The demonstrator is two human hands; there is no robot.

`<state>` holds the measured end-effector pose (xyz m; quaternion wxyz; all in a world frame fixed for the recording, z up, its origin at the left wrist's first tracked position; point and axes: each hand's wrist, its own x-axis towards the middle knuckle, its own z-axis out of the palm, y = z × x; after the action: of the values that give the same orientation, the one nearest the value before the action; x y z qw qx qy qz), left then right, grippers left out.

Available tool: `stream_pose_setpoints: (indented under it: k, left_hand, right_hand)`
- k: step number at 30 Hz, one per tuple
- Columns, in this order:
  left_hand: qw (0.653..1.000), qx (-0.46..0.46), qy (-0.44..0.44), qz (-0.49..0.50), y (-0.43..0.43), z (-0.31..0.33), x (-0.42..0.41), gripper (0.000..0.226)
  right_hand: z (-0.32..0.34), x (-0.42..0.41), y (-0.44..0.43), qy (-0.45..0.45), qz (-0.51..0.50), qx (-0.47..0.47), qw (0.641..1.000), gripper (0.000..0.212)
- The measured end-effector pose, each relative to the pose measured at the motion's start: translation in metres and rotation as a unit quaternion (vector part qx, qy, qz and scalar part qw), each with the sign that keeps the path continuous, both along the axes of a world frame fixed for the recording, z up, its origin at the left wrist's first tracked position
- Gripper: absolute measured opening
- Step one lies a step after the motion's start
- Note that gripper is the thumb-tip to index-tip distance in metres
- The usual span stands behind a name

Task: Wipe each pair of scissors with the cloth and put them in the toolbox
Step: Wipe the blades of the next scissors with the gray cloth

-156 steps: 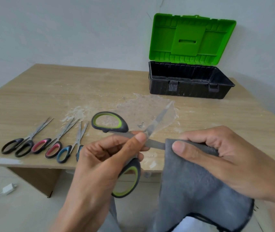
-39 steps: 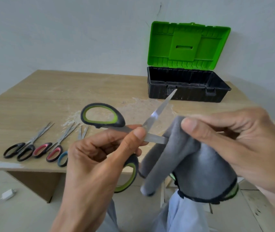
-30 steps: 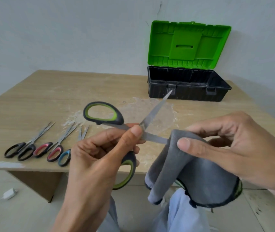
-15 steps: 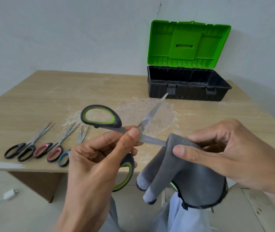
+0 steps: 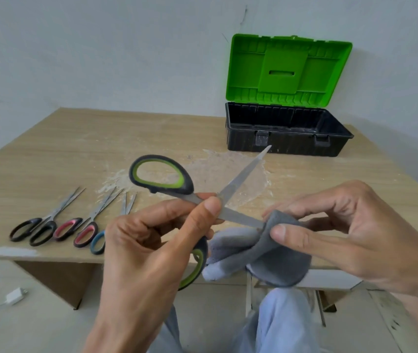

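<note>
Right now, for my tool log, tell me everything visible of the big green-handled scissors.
The green-handled scissors are large, with black loops lined in green and metal blades spread open. The left hand grips them at the pivot, in the air over the near edge of the table. One blade points toward the toolbox; the other's tip is pinched in the grey cloth held by the right hand.

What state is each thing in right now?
toolbox: open, lid upright.
green scissors: blades open, gripped by left hand.
cloth: pinched round the lower blade's tip by right hand.
black scissors: closed, flat on table.
red scissors: closed, flat on table.
blue scissors: blades slightly apart, flat on table, partly hidden.
</note>
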<state>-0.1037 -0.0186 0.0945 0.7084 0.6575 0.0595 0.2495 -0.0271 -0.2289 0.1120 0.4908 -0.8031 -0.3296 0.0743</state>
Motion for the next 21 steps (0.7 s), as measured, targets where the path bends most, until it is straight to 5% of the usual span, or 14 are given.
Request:
stream_pose_setpoints:
  k: [4,8,12,21]
  left_hand:
    - [1.0,0.016,-0.018,-0.008,0.001,0.004,-0.001,0.009]
    - [0.999,0.031,-0.019,-0.016,0.004,0.008,-0.003,0.007]
    - [0.999,0.029,0.005,-0.043,-0.002,0.003,-0.003,0.015]
    - [0.99,-0.103,0.083,-0.058,-0.007,-0.012,0.001,0.024]
  right_hand:
    - [-0.001,0.001,0.003,-0.005,-0.003,0.04,0.999,0.02]
    - [0.0,0.002,-0.003,0.0,0.007,-0.018,1.0,0.042]
    - [0.006,-0.004,0.0,0.013,0.012,0.021,1.0,0.025]
    - [-0.025,-0.015,0.019,0.029,-0.049,-0.026,0.998,0.046]
